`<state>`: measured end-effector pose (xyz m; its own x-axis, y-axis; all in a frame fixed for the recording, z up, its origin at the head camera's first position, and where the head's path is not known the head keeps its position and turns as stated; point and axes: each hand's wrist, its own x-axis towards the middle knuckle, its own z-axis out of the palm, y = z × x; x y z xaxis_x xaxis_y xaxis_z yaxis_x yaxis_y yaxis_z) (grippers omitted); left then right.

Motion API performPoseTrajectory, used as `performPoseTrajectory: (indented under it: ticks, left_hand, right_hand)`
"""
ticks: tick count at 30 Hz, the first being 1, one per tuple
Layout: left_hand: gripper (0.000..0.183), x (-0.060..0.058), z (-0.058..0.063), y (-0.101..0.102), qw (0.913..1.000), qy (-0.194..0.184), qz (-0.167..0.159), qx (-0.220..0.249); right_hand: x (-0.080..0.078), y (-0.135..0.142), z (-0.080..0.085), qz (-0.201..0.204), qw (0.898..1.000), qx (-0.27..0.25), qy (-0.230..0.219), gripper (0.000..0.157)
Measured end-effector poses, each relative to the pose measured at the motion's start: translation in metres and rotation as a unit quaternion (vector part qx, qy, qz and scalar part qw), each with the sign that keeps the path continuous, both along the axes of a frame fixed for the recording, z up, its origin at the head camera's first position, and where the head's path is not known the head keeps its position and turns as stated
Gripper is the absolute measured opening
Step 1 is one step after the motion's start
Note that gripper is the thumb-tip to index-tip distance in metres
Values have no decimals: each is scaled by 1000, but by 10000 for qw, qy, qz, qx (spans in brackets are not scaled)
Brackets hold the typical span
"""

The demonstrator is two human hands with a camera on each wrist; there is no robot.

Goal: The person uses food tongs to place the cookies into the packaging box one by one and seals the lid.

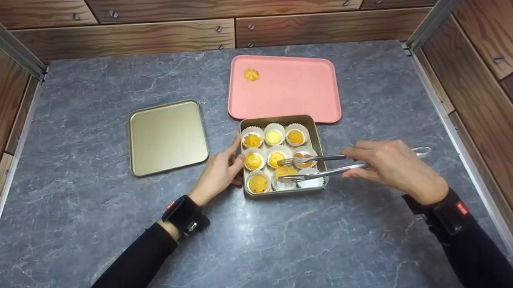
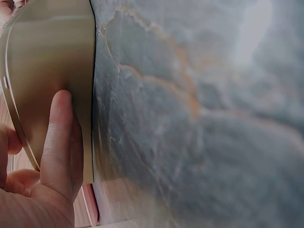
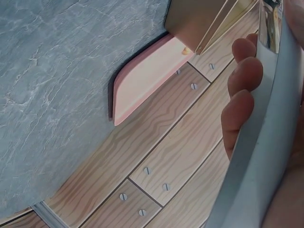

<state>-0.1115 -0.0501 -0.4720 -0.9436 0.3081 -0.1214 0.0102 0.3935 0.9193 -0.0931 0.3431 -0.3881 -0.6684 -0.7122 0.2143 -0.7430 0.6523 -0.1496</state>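
A gold tin [image 1: 284,193] holds several small yellow and orange pastries in white paper cups. My left hand [image 1: 217,173] rests against the tin's left wall; in the left wrist view a fairly straight finger [image 2: 59,137] presses on that wall. Metal tongs [image 1: 334,171] are gripped in my right hand [image 1: 381,165], their prongs spread over the tin's front right part. Between the prongs lies a yellow pastry [image 1: 285,173] in the front row; whether they squeeze it I cannot tell. The right wrist view shows curled fingers [image 3: 244,71] along the tongs' handle.
Behind the tin lies a pink tray [image 1: 293,91] with one star-shaped pastry [image 1: 251,74] near its back left corner. A gold lid [image 1: 168,136] lies to the left on the grey marbled table [image 1: 226,256]. Wood-patterned walls [image 1: 159,38] enclose the back and sides.
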Motion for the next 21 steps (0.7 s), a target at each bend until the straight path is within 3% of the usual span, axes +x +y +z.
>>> performPoseTrajectory:
  ticks: [21]
  left_hand:
    - [66, 1, 2, -1, 9999, -89, -19, 49]
  right_hand:
    - [-3, -9, -8, 86, 9989, 397, 239, 55]
